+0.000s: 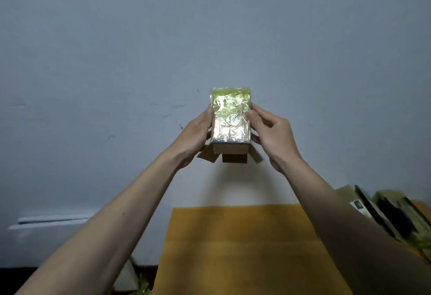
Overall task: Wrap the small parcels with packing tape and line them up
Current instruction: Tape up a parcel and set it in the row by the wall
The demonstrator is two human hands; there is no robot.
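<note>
A small parcel (231,117) wrapped in shiny yellowish tape is held up in the air in front of the wall. Its lower end shows open cardboard flaps (234,156) sticking out. My left hand (194,135) grips the parcel's left side, thumb on the front edge. My right hand (271,131) grips its right side, fingers curled round the back. Both arms are stretched forward.
A yellow-brown table top (245,248) lies below my arms. At the right edge sit several blurred parcels and boxes (391,215), some wrapped in the same tape. A grey wall (140,61) fills the background. A white ledge (51,222) runs low on the left.
</note>
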